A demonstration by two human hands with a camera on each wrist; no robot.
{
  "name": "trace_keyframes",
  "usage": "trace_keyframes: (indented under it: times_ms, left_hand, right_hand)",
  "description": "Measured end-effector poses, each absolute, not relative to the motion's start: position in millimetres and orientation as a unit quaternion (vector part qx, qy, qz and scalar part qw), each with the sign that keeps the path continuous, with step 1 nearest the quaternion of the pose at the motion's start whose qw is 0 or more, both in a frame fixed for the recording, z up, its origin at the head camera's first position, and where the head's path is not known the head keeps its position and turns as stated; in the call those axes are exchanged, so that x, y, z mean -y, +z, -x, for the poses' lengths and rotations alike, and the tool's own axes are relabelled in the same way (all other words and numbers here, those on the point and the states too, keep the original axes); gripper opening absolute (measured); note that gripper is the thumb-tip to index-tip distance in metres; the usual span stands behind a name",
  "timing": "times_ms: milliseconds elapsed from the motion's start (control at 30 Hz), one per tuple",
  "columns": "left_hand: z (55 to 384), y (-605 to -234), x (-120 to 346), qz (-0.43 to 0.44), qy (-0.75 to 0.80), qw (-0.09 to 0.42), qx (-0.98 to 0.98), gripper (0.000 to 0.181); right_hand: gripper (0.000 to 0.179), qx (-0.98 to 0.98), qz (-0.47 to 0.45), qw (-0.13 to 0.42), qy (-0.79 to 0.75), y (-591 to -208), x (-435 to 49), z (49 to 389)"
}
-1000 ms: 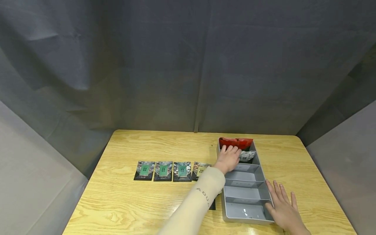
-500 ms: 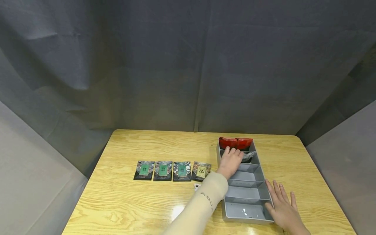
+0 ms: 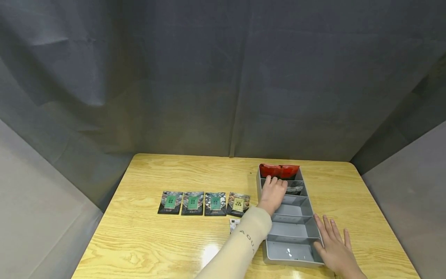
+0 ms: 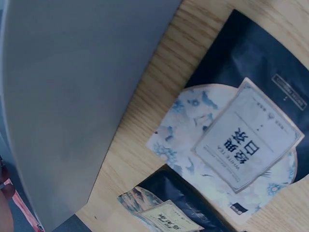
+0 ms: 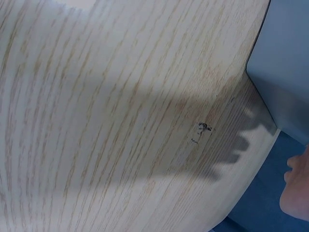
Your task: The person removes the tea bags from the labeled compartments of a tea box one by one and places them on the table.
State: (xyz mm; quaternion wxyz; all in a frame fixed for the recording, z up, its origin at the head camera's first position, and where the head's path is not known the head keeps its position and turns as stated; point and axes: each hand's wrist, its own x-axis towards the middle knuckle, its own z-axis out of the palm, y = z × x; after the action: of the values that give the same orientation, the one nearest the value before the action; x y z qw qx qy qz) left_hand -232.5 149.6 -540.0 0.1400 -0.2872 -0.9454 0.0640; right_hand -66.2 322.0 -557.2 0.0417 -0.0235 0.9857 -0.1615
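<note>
The left hand (image 3: 273, 193) reaches into the second compartment from the far end of the grey divided box (image 3: 292, 252). Its fingers hold the top of a dark and silvery tea packet (image 3: 295, 189) there; the thumb is hidden in the head view. In the left wrist view, only bits of the fingers (image 4: 6, 191) show beyond the box's side. The right hand (image 3: 336, 248) lies beside the box's near right side, fingers spread and straight, thumb against the wall. A red packet (image 3: 280, 171) stands in the farthest compartment.
Several dark tea packets lie in a row left of the box, one with a yellow label (image 3: 238, 204). A white tea packet (image 4: 244, 145) lies near the box, partly under the left sleeve (image 3: 240, 244) in the head view. Grey curtains (image 3: 223, 77) border the wooden table (image 3: 139, 248).
The left hand has shifted slightly right and nearer, and the silvery packet has sunk lower into its compartment. The right hand has stayed in place.
</note>
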Motion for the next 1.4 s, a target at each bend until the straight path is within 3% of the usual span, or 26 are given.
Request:
trace_keyframes:
  times_ms: [233,533,733,1400]
  left_hand:
    - [231.2,-548.2,-144.1,0.295,0.08,0.19,0.933,0.017]
    - [238.1,-545.7,-128.8,0.307,0.023,0.293,0.905,0.015]
    - [245.0,-536.5,-116.3,0.303,-0.029,0.347,0.887,0.027]
    - [230.8,-525.0,-46.0,0.266,-0.228,0.384,0.854,0.012]
  right_hand:
    - [0.071,-0.985,0.025,0.051,-0.162,-556.0,-321.8,65.6]
    - [0.071,-0.985,0.027,0.048,-0.165,-556.7,-323.5,65.9]
    - [0.071,-0.984,0.032,0.041,-0.168,-556.1,-323.6,65.0]
    - [0.071,-0.985,0.038,0.037,-0.166,-557.7,-323.4,64.6]
